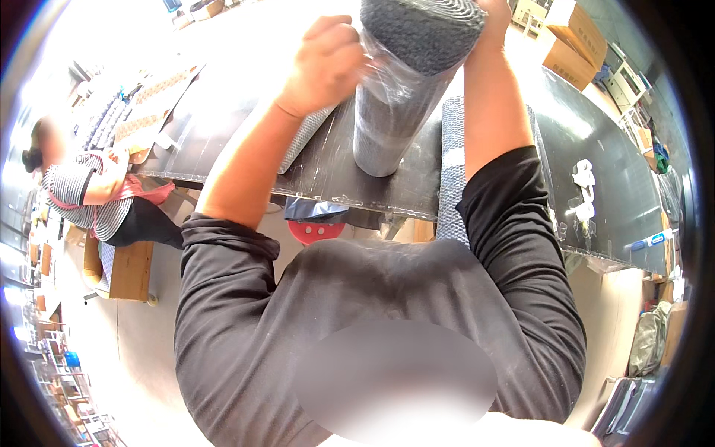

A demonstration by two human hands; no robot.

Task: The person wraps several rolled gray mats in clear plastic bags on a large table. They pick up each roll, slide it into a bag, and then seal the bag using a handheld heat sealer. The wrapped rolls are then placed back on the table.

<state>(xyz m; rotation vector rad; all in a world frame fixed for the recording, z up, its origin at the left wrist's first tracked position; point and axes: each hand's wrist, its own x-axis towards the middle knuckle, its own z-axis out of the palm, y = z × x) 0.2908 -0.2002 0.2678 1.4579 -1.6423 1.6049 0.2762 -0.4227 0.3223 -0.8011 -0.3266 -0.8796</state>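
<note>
A thick dark grey rolled-up mat (421, 33) stands on end on the black table, its coiled top towards me. Clear plastic film (395, 78) wraps it and bunches loosely near the top. My left hand (324, 63) is closed at the roll's left, its curled fingers on the edge of the film; the fingertips are slightly blurred. On the opposite side, my right hand (497, 26) grips the top right of the roll, with its fingers partly hidden behind it. Beside the roll lie a grey textured roll (307, 140) and a blue-grey textured roll (452, 171).
The black table (328, 179) has a worn front edge. On its right lie a crumpled white item (583, 186) and a blue tube-shaped item (649, 241). A red stool (316, 232) is underneath. Another person (93, 190) is at the left, near a cardboard box (130, 268). Cartons (573, 45) stand far right.
</note>
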